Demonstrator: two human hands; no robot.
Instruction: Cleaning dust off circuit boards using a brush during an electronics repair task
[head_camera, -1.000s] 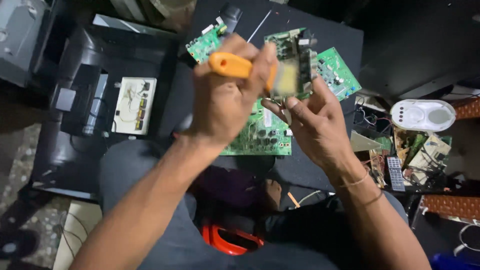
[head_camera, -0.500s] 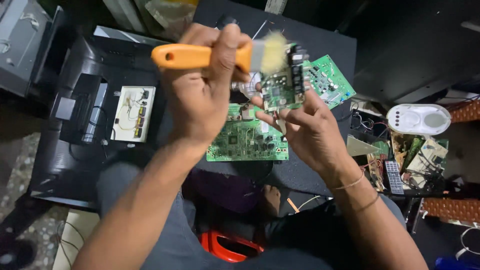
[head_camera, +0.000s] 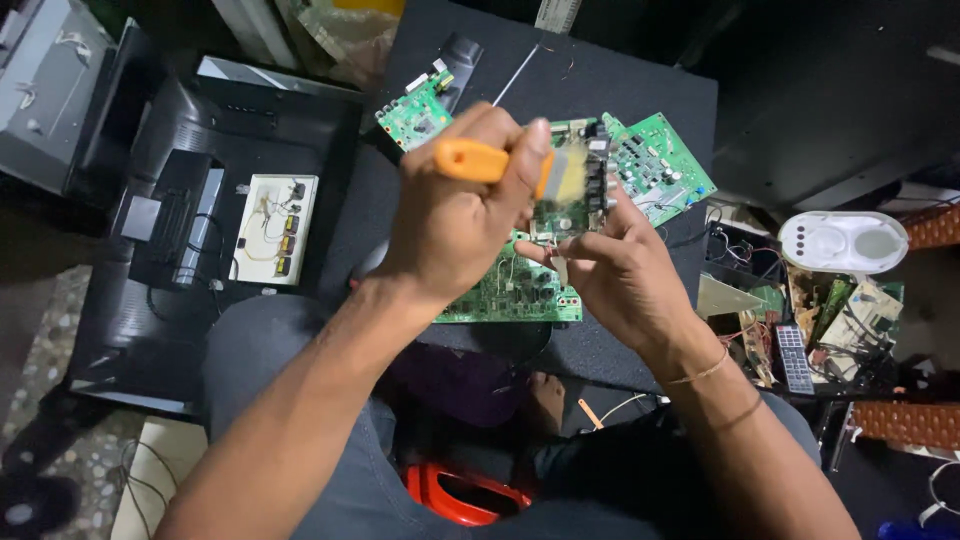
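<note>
In the head view, a small green circuit board sits just above the middle of the frame, raised over a dark work surface. It is studded with dark connectors and small silvery parts along its right edge. The right hand pinches it from below, fingers curled closed on its lower edge. The left hand is wrapped in a tight fist around the smooth orange plastic handle of a brush; its pale bristles, blurred, lie against the board's face.

Beneath the hands a larger green board lies flat on the surface. Another green board lies to the upper right, and a smaller one towards the upper left. At left, a black plastic casing holds a pale rectangular board. A white oval device rests at right.
</note>
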